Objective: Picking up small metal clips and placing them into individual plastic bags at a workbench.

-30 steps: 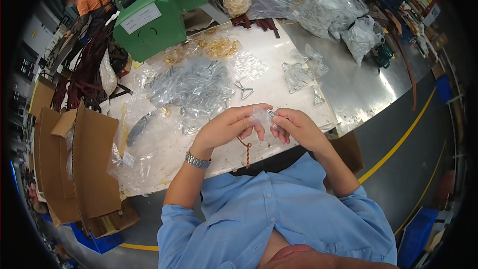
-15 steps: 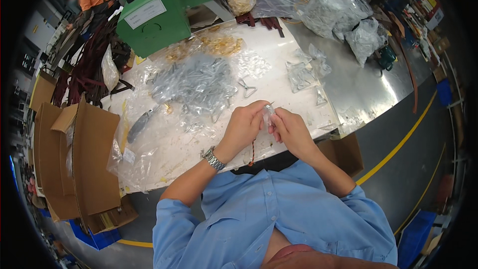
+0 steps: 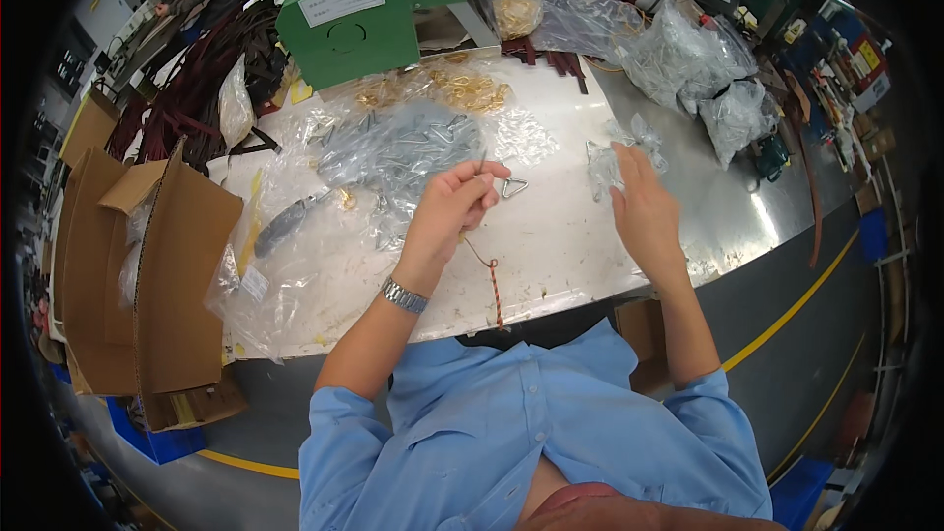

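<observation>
Cord [image 3: 489, 275], thin and limp, hangs from my left hand [image 3: 454, 205], pinched between thumb and fingers just above the white sheet [image 3: 551, 246] on the table [image 3: 728, 226]. Its lower end is red and orange, with a small knot partway down; the upper part is a fine pale strand. I judge it nearly weightless and too soft to push anywhere, so it wants gripping close to the end being worked, not at the dangling tail.

Just right of my closed fingertips lies one metal triangle ring [image 3: 513, 187], flat on the sheet. It looks stiff, light and smooth, likely to slide on the plastic; a pinch across one side would hold it best.

My right hand [image 3: 641, 206] is open, fingers spread, clamped on nothing, reaching toward a small clear bag [image 3: 608, 162] just beyond its fingertips. I cannot tell whether they touch it. That film will crinkle and slip; I would take it by an edge.

Count: one cord, one loose ring by my grip, two hands, one wristwatch [image 3: 404, 295] on the left wrist. Beyond my left hand a heap of bagged grey hardware [image 3: 403, 143] is too tangled to count, and farther off sits gold-coloured hardware [image 3: 462, 88], also uncountable. One green machine [image 3: 364, 20] stands beyond that. Cardboard boxes [image 3: 157, 265] sit well off to my left.
</observation>
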Demonstrator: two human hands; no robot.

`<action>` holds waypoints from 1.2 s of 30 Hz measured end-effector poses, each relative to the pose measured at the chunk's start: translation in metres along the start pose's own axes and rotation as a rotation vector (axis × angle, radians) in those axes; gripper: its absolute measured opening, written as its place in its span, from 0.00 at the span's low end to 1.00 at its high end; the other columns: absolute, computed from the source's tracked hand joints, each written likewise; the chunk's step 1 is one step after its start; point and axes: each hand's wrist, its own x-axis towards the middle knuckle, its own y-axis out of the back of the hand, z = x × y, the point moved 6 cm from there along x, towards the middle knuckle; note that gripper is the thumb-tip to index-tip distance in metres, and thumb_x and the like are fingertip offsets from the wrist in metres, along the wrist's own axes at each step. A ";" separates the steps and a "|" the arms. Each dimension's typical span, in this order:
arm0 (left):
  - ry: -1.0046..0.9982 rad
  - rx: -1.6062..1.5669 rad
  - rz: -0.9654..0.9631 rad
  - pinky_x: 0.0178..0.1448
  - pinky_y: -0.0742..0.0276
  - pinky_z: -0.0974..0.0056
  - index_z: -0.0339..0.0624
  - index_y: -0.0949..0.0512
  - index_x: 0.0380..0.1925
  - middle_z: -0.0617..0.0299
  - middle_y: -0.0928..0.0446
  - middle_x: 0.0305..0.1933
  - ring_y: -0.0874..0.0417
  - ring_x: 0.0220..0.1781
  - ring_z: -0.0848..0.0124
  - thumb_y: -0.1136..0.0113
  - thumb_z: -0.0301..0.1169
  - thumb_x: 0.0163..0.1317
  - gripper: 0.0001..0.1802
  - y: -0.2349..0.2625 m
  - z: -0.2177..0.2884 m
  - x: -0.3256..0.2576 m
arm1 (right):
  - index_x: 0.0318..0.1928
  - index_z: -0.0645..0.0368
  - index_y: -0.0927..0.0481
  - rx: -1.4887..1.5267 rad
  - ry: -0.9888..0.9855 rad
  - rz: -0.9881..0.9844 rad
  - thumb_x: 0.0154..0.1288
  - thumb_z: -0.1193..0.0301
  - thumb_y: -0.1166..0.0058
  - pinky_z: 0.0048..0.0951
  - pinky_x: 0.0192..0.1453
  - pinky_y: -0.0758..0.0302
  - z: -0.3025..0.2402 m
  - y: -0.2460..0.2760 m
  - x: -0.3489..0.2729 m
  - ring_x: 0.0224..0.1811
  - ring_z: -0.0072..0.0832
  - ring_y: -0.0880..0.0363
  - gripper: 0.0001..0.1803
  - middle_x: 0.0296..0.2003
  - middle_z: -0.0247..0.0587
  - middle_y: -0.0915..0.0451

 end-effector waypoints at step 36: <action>-0.258 -0.001 0.332 0.20 0.49 0.74 0.39 0.17 0.40 0.65 0.17 0.29 0.38 0.17 0.85 0.40 0.39 0.79 0.14 0.018 0.001 0.004 | 0.52 0.63 0.14 0.201 0.400 0.077 0.66 0.71 0.33 0.39 0.57 0.17 -0.070 -0.054 0.063 0.54 0.38 0.15 0.15 0.53 0.43 0.15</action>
